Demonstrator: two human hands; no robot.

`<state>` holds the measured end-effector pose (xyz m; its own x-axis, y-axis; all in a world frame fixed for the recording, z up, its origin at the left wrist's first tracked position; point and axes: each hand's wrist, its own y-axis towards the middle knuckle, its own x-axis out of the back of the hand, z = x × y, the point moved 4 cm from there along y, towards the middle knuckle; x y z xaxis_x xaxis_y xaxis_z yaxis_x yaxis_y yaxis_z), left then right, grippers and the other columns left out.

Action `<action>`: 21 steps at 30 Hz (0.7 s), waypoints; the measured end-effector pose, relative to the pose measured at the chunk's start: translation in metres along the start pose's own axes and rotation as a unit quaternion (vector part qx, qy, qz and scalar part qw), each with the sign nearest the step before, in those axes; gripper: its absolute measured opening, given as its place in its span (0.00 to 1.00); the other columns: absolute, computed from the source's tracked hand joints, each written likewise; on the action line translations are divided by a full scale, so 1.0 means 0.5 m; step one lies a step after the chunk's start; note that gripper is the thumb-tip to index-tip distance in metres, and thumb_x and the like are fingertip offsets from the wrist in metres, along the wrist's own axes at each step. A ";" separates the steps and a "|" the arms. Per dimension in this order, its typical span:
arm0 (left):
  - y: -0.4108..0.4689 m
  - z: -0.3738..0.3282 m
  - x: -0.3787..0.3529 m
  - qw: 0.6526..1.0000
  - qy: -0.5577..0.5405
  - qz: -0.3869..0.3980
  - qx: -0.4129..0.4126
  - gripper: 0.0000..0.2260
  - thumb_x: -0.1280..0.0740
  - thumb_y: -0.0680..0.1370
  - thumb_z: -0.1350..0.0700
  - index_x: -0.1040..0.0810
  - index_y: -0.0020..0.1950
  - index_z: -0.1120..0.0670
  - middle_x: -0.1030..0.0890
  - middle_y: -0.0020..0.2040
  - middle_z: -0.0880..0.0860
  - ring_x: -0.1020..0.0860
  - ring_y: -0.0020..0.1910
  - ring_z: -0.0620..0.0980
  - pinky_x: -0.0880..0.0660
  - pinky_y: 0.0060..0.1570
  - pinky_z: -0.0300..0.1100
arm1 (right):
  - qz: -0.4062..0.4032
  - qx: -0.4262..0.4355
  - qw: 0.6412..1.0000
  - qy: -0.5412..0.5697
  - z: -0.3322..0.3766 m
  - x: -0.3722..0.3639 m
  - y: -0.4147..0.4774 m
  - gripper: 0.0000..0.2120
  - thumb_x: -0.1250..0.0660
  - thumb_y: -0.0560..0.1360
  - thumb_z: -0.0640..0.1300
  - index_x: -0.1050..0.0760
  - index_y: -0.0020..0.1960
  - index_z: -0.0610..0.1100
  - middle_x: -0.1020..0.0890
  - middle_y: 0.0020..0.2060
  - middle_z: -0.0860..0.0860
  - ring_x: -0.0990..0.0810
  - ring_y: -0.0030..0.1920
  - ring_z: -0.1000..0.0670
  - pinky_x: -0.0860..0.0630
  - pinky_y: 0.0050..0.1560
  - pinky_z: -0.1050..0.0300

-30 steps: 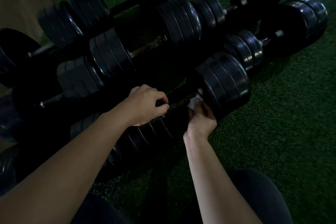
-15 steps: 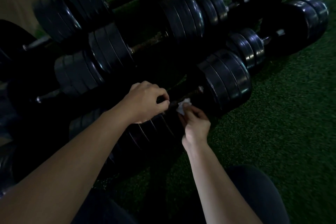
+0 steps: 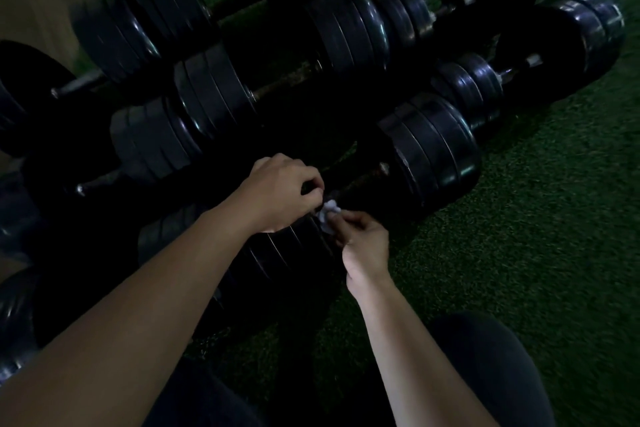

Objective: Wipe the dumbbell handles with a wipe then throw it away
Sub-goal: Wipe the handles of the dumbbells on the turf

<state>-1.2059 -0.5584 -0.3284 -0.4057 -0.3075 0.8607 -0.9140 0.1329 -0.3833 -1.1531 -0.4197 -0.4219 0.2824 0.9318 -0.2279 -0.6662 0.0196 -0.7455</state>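
"Wipe [image 3: 328,215] held where?"
"Pinched by the right hand's [image 3: 363,243] curled fingers, pressed at the dumbbell handle [image 3: 360,180]."
"And the left hand [image 3: 280,192]?"
"Its fingers are closed round that handle, beside the wipe."

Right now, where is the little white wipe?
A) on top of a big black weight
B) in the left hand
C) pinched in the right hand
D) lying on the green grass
C: the right hand pinches the wipe beside the dumbbell handle, which the left hand grips.
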 end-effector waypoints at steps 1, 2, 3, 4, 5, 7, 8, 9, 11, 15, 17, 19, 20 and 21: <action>-0.001 0.000 0.001 1.000 -0.003 -0.005 0.000 0.12 0.39 0.80 0.46 0.19 0.57 0.46 0.21 0.56 0.47 0.29 0.62 0.49 0.41 0.66 0.47 | -0.006 0.012 1.000 -0.016 0.004 0.005 -0.001 0.03 0.27 0.73 0.33 0.19 0.45 0.39 0.13 0.40 0.46 0.14 0.47 0.46 0.19 0.56 0.50; -0.003 -0.001 0.001 1.000 -0.006 -0.009 0.001 0.12 0.39 0.80 0.47 0.19 0.57 0.46 0.21 0.55 0.47 0.29 0.62 0.49 0.41 0.66 0.47 | -0.020 0.030 0.999 -0.026 0.012 0.011 -0.001 0.03 0.27 0.73 0.33 0.18 0.46 0.39 0.13 0.40 0.45 0.14 0.46 0.46 0.19 0.55 0.50; -0.004 -0.001 0.002 1.000 -0.010 -0.013 0.001 0.12 0.39 0.80 0.47 0.19 0.57 0.47 0.21 0.55 0.47 0.29 0.62 0.48 0.41 0.66 0.47 | -0.038 0.054 0.997 -0.030 0.023 0.017 -0.003 0.03 0.27 0.73 0.35 0.18 0.46 0.40 0.13 0.40 0.46 0.13 0.45 0.47 0.18 0.54 0.50; -0.006 0.000 0.002 1.000 -0.013 -0.016 0.000 0.12 0.39 0.80 0.47 0.19 0.57 0.47 0.21 0.55 0.47 0.29 0.62 0.48 0.41 0.67 0.47 | -0.058 0.081 0.994 -0.034 0.034 0.023 -0.002 0.02 0.26 0.73 0.37 0.18 0.46 0.42 0.13 0.40 0.47 0.13 0.45 0.48 0.18 0.53 0.51; -0.007 0.000 0.001 1.000 -0.017 -0.018 0.000 0.12 0.39 0.81 0.47 0.19 0.57 0.48 0.21 0.55 0.47 0.29 0.61 0.48 0.41 0.67 0.47 | -0.078 0.111 0.990 -0.046 0.047 0.027 -0.002 0.02 0.26 0.73 0.40 0.18 0.45 0.45 0.13 0.41 0.48 0.14 0.45 0.50 0.18 0.52 0.52; -0.010 0.002 0.000 0.999 -0.026 -0.025 0.001 0.11 0.39 0.80 0.47 0.19 0.57 0.48 0.21 0.55 0.47 0.28 0.61 0.48 0.41 0.68 0.47 | -0.119 0.147 0.979 -0.075 0.064 0.030 0.002 0.02 0.25 0.73 0.44 0.18 0.43 0.50 0.14 0.40 0.51 0.14 0.44 0.53 0.18 0.50 0.53; -0.011 0.004 -0.001 0.999 -0.031 -0.031 0.005 0.12 0.39 0.80 0.47 0.20 0.57 0.48 0.22 0.56 0.47 0.28 0.61 0.48 0.40 0.68 0.47 | -0.145 0.143 0.977 -0.066 0.068 0.031 0.005 0.02 0.25 0.73 0.44 0.18 0.43 0.50 0.14 0.40 0.51 0.14 0.44 0.53 0.18 0.50 0.54; -0.012 0.006 -0.003 0.998 -0.040 -0.038 0.010 0.12 0.38 0.80 0.47 0.20 0.59 0.49 0.22 0.57 0.47 0.28 0.61 0.48 0.38 0.69 0.47 | -0.172 0.127 0.976 -0.033 0.069 0.031 0.009 0.02 0.26 0.74 0.42 0.18 0.44 0.48 0.14 0.40 0.50 0.14 0.45 0.52 0.18 0.51 0.54; -0.016 0.011 -0.006 0.996 -0.060 -0.060 0.022 0.14 0.37 0.79 0.46 0.22 0.61 0.50 0.24 0.61 0.48 0.30 0.63 0.47 0.34 0.68 0.48 | -0.201 0.082 0.974 0.068 0.062 0.033 0.015 0.03 0.28 0.74 0.36 0.18 0.46 0.43 0.15 0.43 0.46 0.15 0.48 0.46 0.18 0.52 0.51; -0.022 0.013 -0.009 0.992 -0.077 -0.090 0.031 0.17 0.35 0.78 0.44 0.23 0.63 0.50 0.26 0.63 0.46 0.30 0.63 0.45 0.32 0.60 0.39 | -0.166 0.036 0.976 0.132 0.048 0.024 0.024 0.04 0.27 0.75 0.37 0.19 0.49 0.42 0.15 0.48 0.44 0.15 0.50 0.45 0.17 0.52 0.50; -0.024 0.015 -0.007 0.993 -0.077 -0.079 0.029 0.19 0.34 0.77 0.41 0.24 0.64 0.49 0.28 0.64 0.45 0.31 0.64 0.45 0.35 0.59 0.36 | -0.131 0.025 0.982 0.131 0.044 0.017 0.025 0.05 0.27 0.74 0.38 0.18 0.50 0.42 0.14 0.48 0.43 0.14 0.49 0.45 0.18 0.52 0.50; -0.031 0.020 -0.003 0.995 -0.079 -0.055 0.028 0.23 0.35 0.77 0.38 0.27 0.67 0.48 0.30 0.67 0.45 0.32 0.66 0.44 0.37 0.59 0.36 | -0.104 0.022 0.990 0.098 0.038 0.013 0.016 0.04 0.26 0.74 0.38 0.18 0.49 0.41 0.13 0.45 0.44 0.14 0.48 0.46 0.18 0.52 0.51; -0.038 0.025 0.000 0.995 -0.081 -0.046 0.029 0.24 0.36 0.77 0.36 0.28 0.68 0.48 0.32 0.68 0.44 0.32 0.66 0.44 0.37 0.59 0.36 | -0.089 0.022 0.993 0.069 0.033 0.011 0.008 0.04 0.26 0.74 0.38 0.18 0.48 0.41 0.13 0.43 0.45 0.14 0.47 0.47 0.18 0.52 0.52; -0.046 0.030 0.002 0.995 -0.082 -0.038 0.031 0.26 0.37 0.76 0.35 0.29 0.69 0.47 0.33 0.69 0.43 0.33 0.67 0.44 0.36 0.60 0.37 | -0.078 0.023 0.996 0.041 0.027 0.009 -0.001 0.03 0.26 0.74 0.38 0.18 0.47 0.41 0.13 0.42 0.46 0.14 0.46 0.48 0.19 0.51 0.53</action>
<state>-1.1853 -0.5761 -0.3238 -0.3255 -0.4648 0.8235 -0.9378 0.0473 -0.3439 -1.1610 -0.4107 -0.4141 0.4388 0.8835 -0.1642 -0.6401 0.1791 -0.7471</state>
